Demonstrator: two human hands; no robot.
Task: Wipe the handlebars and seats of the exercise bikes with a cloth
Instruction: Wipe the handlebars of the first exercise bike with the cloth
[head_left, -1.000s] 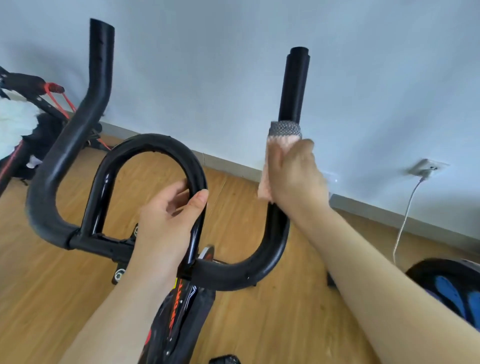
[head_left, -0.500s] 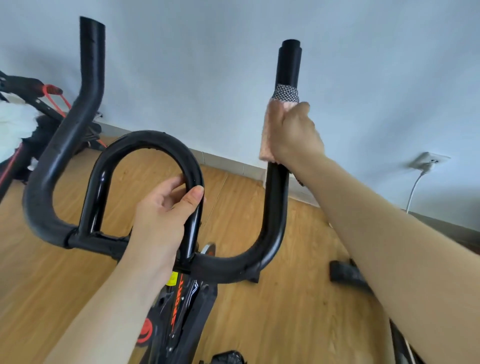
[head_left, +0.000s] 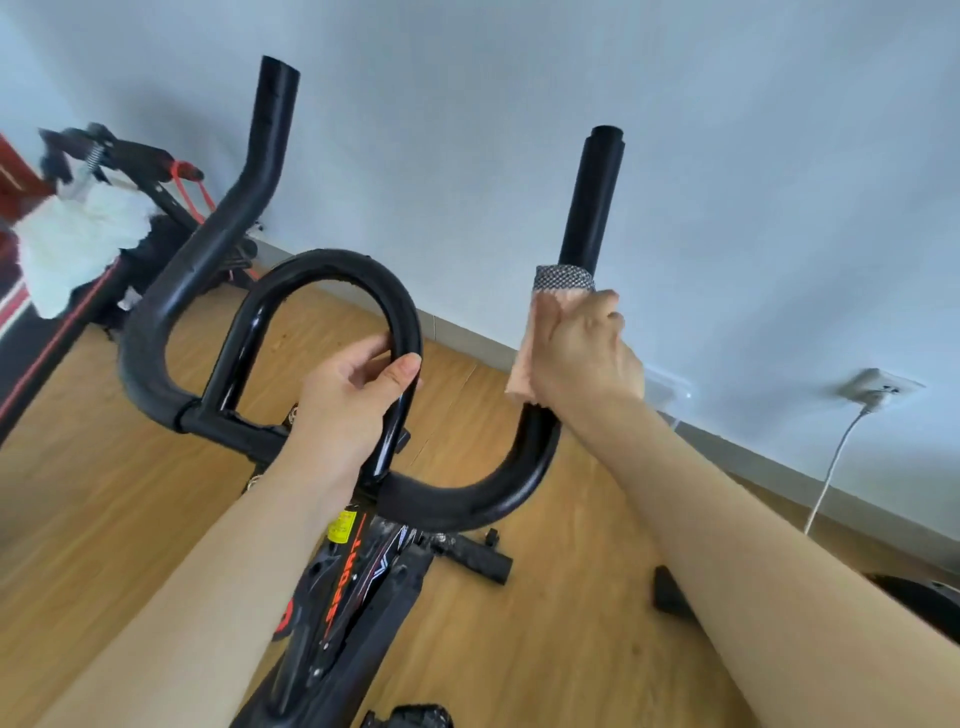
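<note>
A black exercise bike handlebar fills the middle of the head view, with two upright horns and an inner loop. My right hand is wrapped around the right horn, pressing a peach cloth with a grey mesh edge against it, about halfway up. My left hand grips the right side of the inner loop. The left horn is bare. No seat is in view.
Another piece of exercise equipment with a white fluffy cloth draped on it stands at the left by the wall. A wall socket with a white cable is at the right. Wooden floor lies below; a dark object sits low right.
My right hand with the cloth slid up the right horn half a second ago and has now come back down toward the bend. My left hand stays on the loop.
</note>
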